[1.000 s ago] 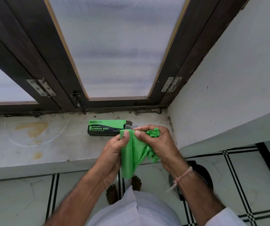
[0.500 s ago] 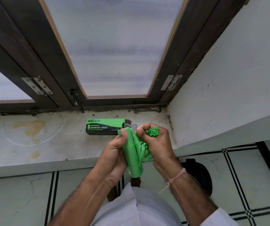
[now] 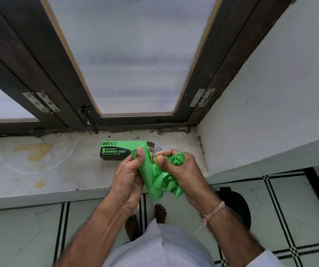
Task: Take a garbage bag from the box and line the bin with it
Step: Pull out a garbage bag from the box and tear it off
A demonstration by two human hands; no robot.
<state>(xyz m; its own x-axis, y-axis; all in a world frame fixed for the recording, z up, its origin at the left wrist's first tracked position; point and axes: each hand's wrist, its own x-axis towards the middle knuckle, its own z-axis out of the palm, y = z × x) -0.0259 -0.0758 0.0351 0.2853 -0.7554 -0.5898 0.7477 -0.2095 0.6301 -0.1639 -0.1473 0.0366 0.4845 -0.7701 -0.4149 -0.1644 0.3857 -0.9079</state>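
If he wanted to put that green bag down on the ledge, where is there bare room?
Left of the box, the ledge lies bare but stained, out to the frame's edge. It is crowded between the box and the right wall, where both hands work the garbage bag.

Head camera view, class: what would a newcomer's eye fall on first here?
The bright green garbage bag, crumpled between the left hand and right hand at centre. Just behind them, the green-and-black garbage bag box lies on the stained sill below the frosted window.
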